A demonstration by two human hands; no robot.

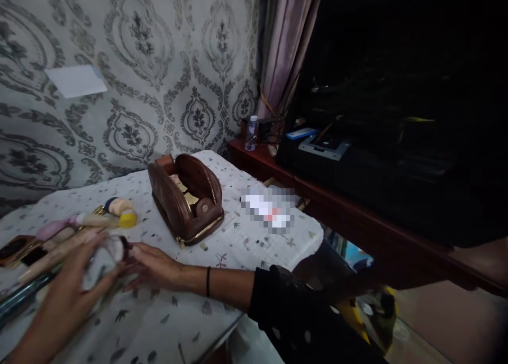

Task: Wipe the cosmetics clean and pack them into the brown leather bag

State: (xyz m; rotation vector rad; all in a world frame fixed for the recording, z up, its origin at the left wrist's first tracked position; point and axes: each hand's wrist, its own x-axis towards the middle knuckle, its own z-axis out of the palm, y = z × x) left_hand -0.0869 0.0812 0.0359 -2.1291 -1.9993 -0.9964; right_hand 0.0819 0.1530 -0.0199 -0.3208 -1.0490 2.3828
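Note:
My left hand (65,298) curves around a small clear-and-whitish container (103,261), blurred by motion. My right hand (161,269) comes in from the right, its fingers pinched at the container's dark end; what exactly they grip is smeared. Makeup items lie to the left: a pink sponge-like piece (51,228), a bottle with a yellow cap (127,219), and a dark teal tube (27,295) by my left hand. Beyond my right hand stands a brown leather pouch (186,224), unzipped, with yellowish items (190,199) inside.
A patterned white cloth (222,255) covers the table. A blurred-out, phone-like object (268,210) lies right of the pouch. Behind, a dark red stand (254,160) carries a water bottle (251,134) and a large black screen (389,115). A partly open drawer (304,204) sits below.

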